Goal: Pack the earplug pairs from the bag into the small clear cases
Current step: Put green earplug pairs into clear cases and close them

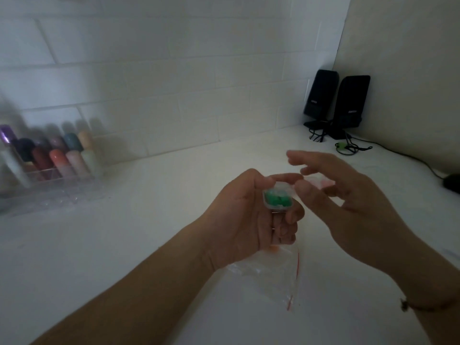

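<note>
My left hand (245,220) grips a small clear case (278,197) above the white table, with green earplugs (278,199) inside it. My right hand (348,202) hovers just right of the case, fingers spread, its thumb touching the case's right edge. A clear zip bag (276,275) with a red seal line lies flat on the table beneath my hands, and something orange (273,249) shows at its top edge. Another clear case with pink contents (321,183) lies on the table behind my right fingers, partly hidden.
A clear organiser (49,170) with several coloured bottles stands at the left against the tiled wall. Two black speakers (336,103) with cables sit in the far right corner. A dark mouse (451,183) lies at the right edge.
</note>
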A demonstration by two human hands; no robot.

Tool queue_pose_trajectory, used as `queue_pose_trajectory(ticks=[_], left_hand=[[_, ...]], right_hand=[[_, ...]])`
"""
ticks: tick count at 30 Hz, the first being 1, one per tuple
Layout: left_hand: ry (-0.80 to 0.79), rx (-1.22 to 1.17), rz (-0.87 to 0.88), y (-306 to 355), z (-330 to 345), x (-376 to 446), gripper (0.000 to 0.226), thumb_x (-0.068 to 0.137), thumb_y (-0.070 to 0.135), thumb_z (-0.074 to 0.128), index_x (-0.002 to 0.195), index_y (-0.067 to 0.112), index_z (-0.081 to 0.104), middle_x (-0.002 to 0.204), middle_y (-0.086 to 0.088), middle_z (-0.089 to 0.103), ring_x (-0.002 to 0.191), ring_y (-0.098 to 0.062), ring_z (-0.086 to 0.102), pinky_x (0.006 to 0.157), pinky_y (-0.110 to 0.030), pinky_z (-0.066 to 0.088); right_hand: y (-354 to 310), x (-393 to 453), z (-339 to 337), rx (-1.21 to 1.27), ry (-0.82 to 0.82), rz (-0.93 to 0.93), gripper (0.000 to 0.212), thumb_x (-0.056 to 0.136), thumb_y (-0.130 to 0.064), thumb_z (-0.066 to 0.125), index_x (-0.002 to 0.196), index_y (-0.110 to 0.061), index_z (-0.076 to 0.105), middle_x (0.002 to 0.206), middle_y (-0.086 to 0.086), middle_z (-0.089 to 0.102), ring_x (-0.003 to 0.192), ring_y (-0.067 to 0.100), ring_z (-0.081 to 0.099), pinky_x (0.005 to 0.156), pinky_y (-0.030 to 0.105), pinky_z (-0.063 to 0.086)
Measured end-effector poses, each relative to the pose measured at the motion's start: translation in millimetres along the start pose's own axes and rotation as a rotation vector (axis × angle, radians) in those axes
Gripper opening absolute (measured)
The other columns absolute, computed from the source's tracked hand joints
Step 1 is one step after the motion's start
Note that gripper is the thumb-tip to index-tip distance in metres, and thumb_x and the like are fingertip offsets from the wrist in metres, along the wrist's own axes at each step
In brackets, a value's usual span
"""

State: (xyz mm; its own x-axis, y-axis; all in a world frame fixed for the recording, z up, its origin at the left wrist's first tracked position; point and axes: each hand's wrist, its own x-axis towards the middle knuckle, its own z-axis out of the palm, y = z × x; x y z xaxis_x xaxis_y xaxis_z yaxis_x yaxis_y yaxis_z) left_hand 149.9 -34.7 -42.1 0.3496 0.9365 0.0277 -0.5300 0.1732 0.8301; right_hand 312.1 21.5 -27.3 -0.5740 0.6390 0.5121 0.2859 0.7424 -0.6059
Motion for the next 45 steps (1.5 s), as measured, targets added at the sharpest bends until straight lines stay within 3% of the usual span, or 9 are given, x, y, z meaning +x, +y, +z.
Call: queue_pose_trajectory(ticks=[6,9,14,22,28,31,35,40,45], left_hand=[[0.086,0.071,0.096,-1.6,1.3,-1.1,0.073,0.075,0.008,0.040,0.142,0.034,0.027,0.067,-0.014,0.057,0.053,-0.020,0.051,0.054,-0.031,0.040],[0.153,0.322,0.155,-0.5,-0.1,-0.4,0.073,0.081,0.011,0.049,0.140,0.046,0.024,0.068,-0.009,0.062,0.060,-0.020,0.056,0.057,-0.031,0.047],[0.346,0.909,0.530,-2.2,-2.3,-1.2,0.036,0.085,0.021,0.068,0.119,0.018,0.060,0.089,-0.003,0.070,0.080,-0.024,0.067,0.076,-0.043,0.057],[0.429,0.927,0.645,-7.6,1.4,0.1,0.039,0.078,0.012,0.077,0.114,0.018,0.064,0.084,-0.008,0.071,0.079,-0.027,0.069,0.079,-0.048,0.057],[0.536,1.174,0.554,-1.8,-10.8,0.9,0.041,0.084,0.036,0.071,0.122,0.033,0.057,0.096,0.016,0.072,0.090,-0.005,0.068,0.083,-0.027,0.054],[0.653,1.401,0.457,1.7,-24.1,0.9,0.024,0.089,0.038,0.063,0.113,0.033,0.064,0.101,0.019,0.069,0.093,0.003,0.063,0.084,-0.026,0.051],[0.449,1.701,0.338,-4.1,-27.1,2.6,0.035,0.091,0.045,0.047,0.116,0.031,0.066,0.120,0.014,0.066,0.112,-0.004,0.056,0.099,-0.024,0.039],[0.280,1.935,0.021,-10.9,-26.2,10.9,0.057,0.090,0.051,0.019,0.140,0.040,0.044,0.154,0.021,0.032,0.146,-0.005,0.012,0.119,-0.046,0.003],[0.279,1.986,-0.012,-12.3,-27.5,13.1,0.059,0.090,0.057,0.016,0.141,0.041,0.041,0.151,0.022,0.033,0.146,-0.008,0.011,0.118,-0.053,-0.002]], right_hand=[[-1.1,0.9,3.9,0.066,0.048,0.069,0.028,0.088,-0.064,0.045,0.086,-0.042,0.062,0.102,-0.015,0.064,0.089,-0.003,0.060,0.070,0.007,0.042],[-2.8,0.1,4.1,0.191,0.045,0.144,0.030,0.067,-0.063,0.056,0.077,-0.038,0.070,0.098,-0.014,0.068,0.084,0.003,0.065,0.068,0.022,0.052],[2.1,2.4,-5.0,0.496,0.091,0.238,0.042,0.059,-0.055,0.066,0.087,-0.024,0.075,0.079,0.004,0.073,0.066,0.014,0.064,0.060,0.029,0.050],[6.6,4.1,-0.9,0.518,0.077,0.230,0.027,0.074,-0.037,0.065,0.088,-0.016,0.073,0.068,0.008,0.070,0.059,0.013,0.062,0.058,0.022,0.053],[31.2,9.8,-10.3,0.389,0.136,0.305,0.010,0.087,-0.024,0.067,0.097,-0.024,0.068,0.072,0.002,0.073,0.059,0.014,0.064,0.060,0.024,0.053],[56.6,12.2,-8.2,0.060,0.101,0.411,0.010,0.088,-0.029,0.066,0.093,-0.025,0.059,0.065,-0.006,0.071,0.053,0.005,0.060,0.049,0.014,0.042],[72.2,9.2,3.6,-0.193,0.068,0.421,0.012,0.088,-0.031,0.066,0.085,-0.024,0.057,0.073,-0.010,0.067,0.065,-0.002,0.056,0.053,0.006,0.037],[81.9,7.5,9.9,-0.284,0.027,0.441,0.012,0.090,-0.033,0.061,0.092,-0.021,0.057,0.069,-0.013,0.058,0.068,0.002,0.053,0.060,0.018,0.041],[83.1,8.4,4.9,-0.317,0.007,0.448,0.011,0.091,-0.039,0.058,0.087,-0.028,0.056,0.072,-0.015,0.056,0.072,0.006,0.053,0.067,0.029,0.044]])
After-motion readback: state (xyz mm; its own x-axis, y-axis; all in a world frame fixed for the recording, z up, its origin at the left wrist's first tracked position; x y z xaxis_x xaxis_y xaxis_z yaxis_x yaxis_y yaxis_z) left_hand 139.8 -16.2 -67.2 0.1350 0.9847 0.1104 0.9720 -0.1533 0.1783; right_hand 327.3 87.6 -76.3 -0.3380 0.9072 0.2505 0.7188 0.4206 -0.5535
